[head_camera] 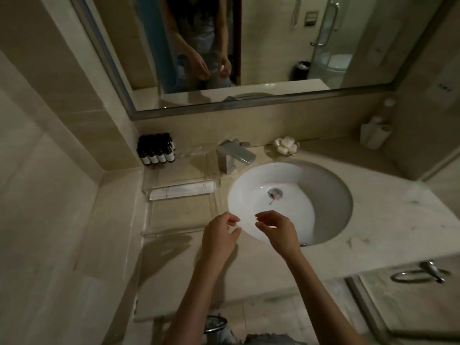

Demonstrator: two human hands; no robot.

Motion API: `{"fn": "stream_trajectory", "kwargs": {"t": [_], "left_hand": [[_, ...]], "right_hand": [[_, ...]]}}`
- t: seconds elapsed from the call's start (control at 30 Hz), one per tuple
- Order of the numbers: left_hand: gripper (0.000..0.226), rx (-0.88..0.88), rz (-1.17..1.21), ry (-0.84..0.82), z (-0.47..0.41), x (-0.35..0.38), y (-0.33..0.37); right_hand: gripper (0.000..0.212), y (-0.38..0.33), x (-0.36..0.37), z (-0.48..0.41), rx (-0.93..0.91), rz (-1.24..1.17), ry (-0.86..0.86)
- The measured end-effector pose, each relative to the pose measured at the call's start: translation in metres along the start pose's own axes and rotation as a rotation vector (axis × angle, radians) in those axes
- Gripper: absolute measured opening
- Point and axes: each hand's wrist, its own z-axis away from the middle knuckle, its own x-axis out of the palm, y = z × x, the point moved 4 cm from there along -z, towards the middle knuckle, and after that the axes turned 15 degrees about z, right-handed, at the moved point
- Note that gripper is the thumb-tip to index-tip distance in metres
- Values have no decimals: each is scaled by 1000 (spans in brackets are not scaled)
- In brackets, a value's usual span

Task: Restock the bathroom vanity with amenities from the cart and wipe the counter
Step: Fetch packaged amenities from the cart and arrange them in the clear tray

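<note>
Black bottles [156, 151] well beyond left hand [219, 236]

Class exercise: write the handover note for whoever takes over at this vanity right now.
The left hand and right hand hover over the sink, near rim, fingers curled; whether they pinch anything is unclear. The clear tray holds dark bottles and white packets; soaps lie in the dish. Restocking looks largely done. No cloth in view; marks on the counter need wiping.

Counter [373, 207] with tray [147, 186], soap dish [268, 148], cup [373, 136]
</note>
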Motion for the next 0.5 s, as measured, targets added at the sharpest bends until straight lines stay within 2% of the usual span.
{"fn": "stream_trajectory", "kwargs": {"t": [0.23, 0.5], "left_hand": [[17, 27, -41, -35, 32, 29, 12], [19, -62, -50, 109, 54, -7, -11]], "right_hand": [[15, 20, -35, 28, -94, 156, 40], [18, -9, -10, 35, -286, 229, -81]]}}
